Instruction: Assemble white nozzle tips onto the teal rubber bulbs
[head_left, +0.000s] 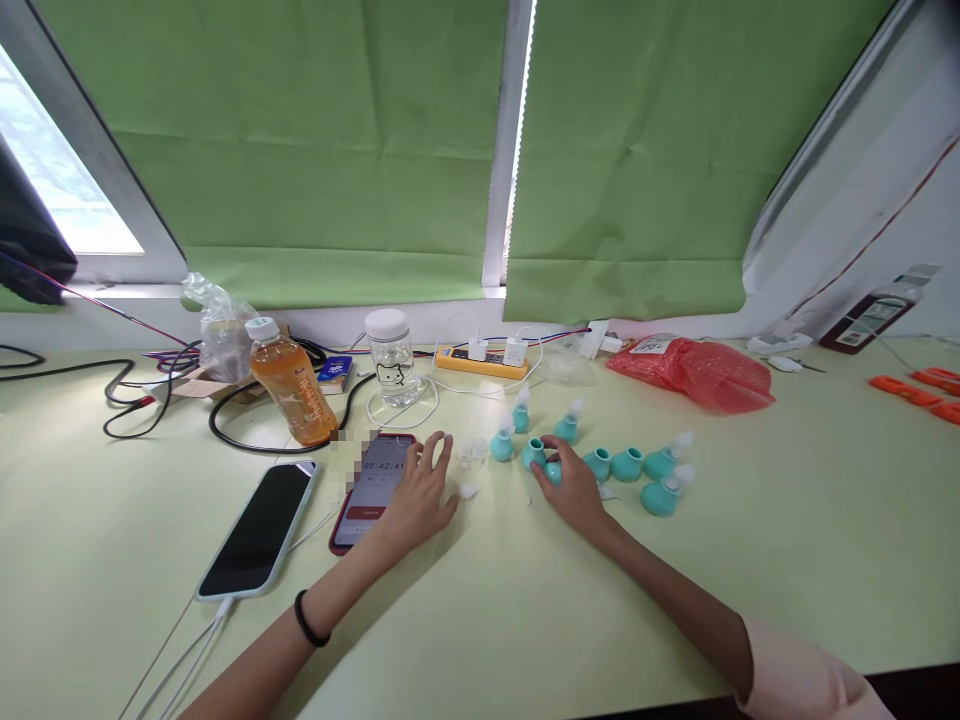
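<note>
My left hand (420, 490) lies on the table with its fingers spread, its fingertips beside the red-cased phone (371, 490) that shows a running timer. It holds nothing. A small clear tip (469, 491) lies just right of it. My right hand (574, 485) is closed round a teal rubber bulb (553, 470). Several more teal bulbs (627, 464) lie around it. Some carry clear white nozzles (661, 462), others have none (533, 452).
A black-screened phone (259, 527) on a white cable lies at the left. Behind stand an orange drink bottle (291, 380), a clear jar (390, 355), an orange power strip (480, 360) and black cables. A red plastic bag (694, 370) lies at the back right.
</note>
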